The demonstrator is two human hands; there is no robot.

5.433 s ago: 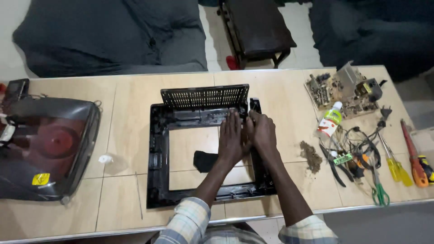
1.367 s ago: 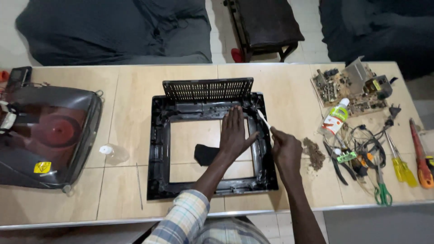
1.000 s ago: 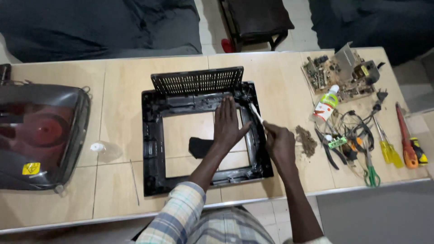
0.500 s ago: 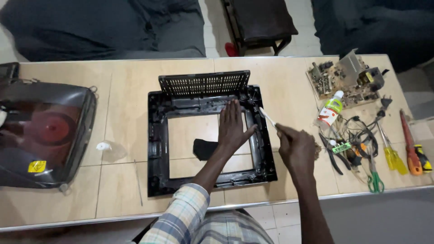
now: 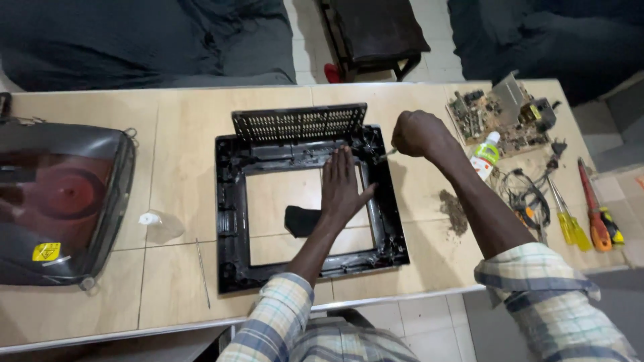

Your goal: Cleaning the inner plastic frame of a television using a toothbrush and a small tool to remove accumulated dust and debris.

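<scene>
Black plastic makes up the big frame [image 5: 231,221] I see lying flat in the middle of the wooden table [image 5: 181,121]. My left hand [image 5: 342,191] rests flat on the frame's right side with its fingers straight and close together. My right hand [image 5: 417,133] is curled into a fist around a thin tool [image 5: 387,153], whose tip touches the frame's top right corner, near the circuit board [image 5: 500,117].
</scene>
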